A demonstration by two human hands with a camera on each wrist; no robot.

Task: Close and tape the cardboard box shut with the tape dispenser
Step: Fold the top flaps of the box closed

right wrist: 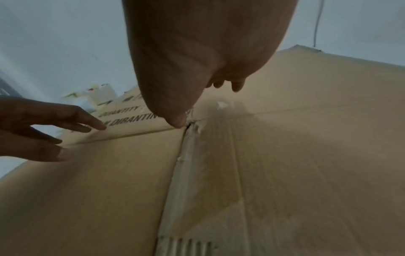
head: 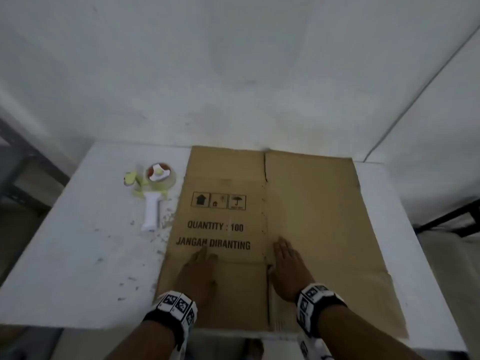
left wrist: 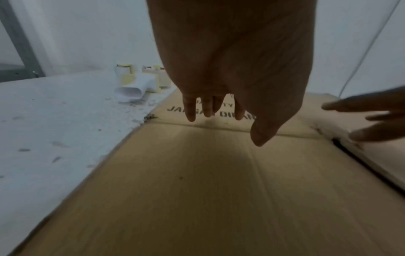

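Observation:
A brown cardboard box (head: 311,203) lies flattened on the white table (head: 91,255), printed "QUANTITY : 100" on its left panel. My left hand (head: 200,271) hovers just above or on the near left flap (left wrist: 197,190) with straight fingers (left wrist: 190,110). My right hand (head: 288,266) lies flat beside the centre slit (right wrist: 186,155), thumb at the slit's end, holding nothing. The tape dispenser (head: 153,193), white handle with a yellow frame and a clear roll, lies on the table left of the box, beyond the left hand (left wrist: 140,84).
White walls (head: 233,61) close off the table at the back and right. A thin cable (head: 415,100) runs down the right wall. Dark frames (head: 18,162) stand beside the table on both sides. Scuffed table surface shows left of the box (left wrist: 54,129).

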